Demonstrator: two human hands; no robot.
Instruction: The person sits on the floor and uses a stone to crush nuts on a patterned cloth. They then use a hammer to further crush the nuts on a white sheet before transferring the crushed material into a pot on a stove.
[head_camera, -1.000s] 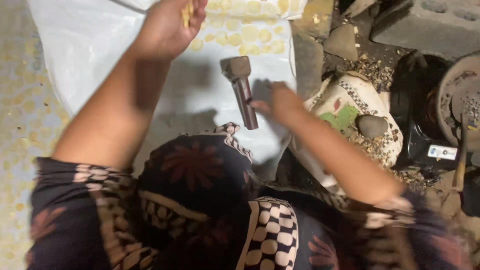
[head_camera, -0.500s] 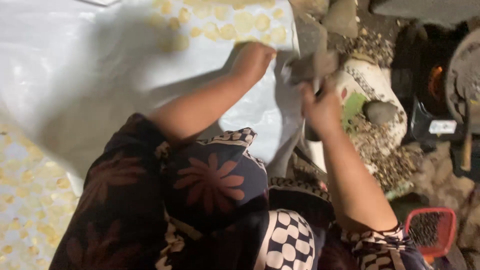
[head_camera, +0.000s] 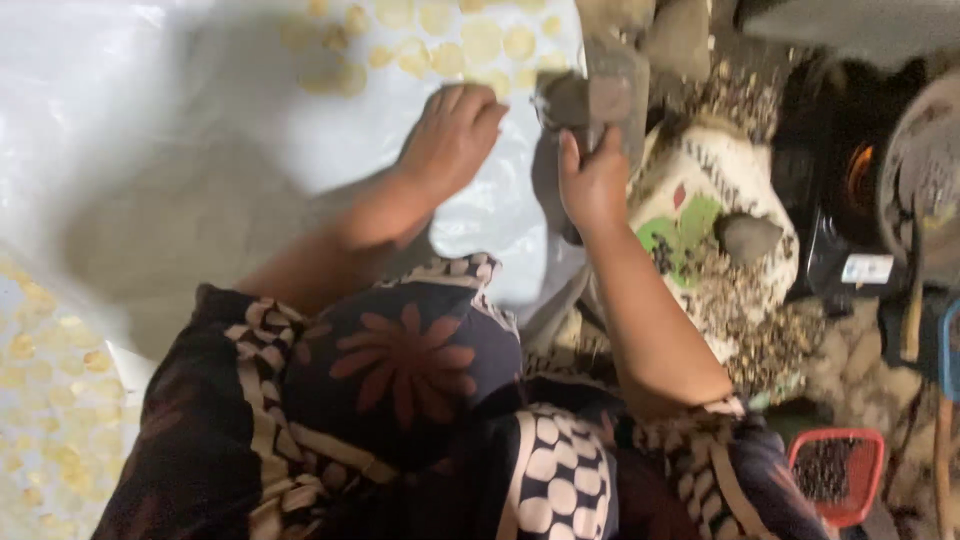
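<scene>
Head view, left to right. Pale yellow flattened discs (head_camera: 40, 400) lie scattered at the lower left edge. A white plastic sheet (head_camera: 150, 120) covers the ground, with more flattened discs (head_camera: 470, 35) along its top edge. The left hand (head_camera: 450, 135) rests palm down on the sheet, fingers loosely curled, gripping nothing. The right hand (head_camera: 592, 180) is clenched around the handle of a hammer (head_camera: 595, 95), whose head sits over a dark stone block (head_camera: 560, 150). Further right: a printed sack (head_camera: 700, 200) strewn with dark seeds (head_camera: 760, 330), and a red basket (head_camera: 840, 475). The step in hand appears to be pounding; the next move likely calls for a steady, centred strike. Since half a second earlier, the left hand has drawn back from the upper sheet edge towards the block.
</scene>
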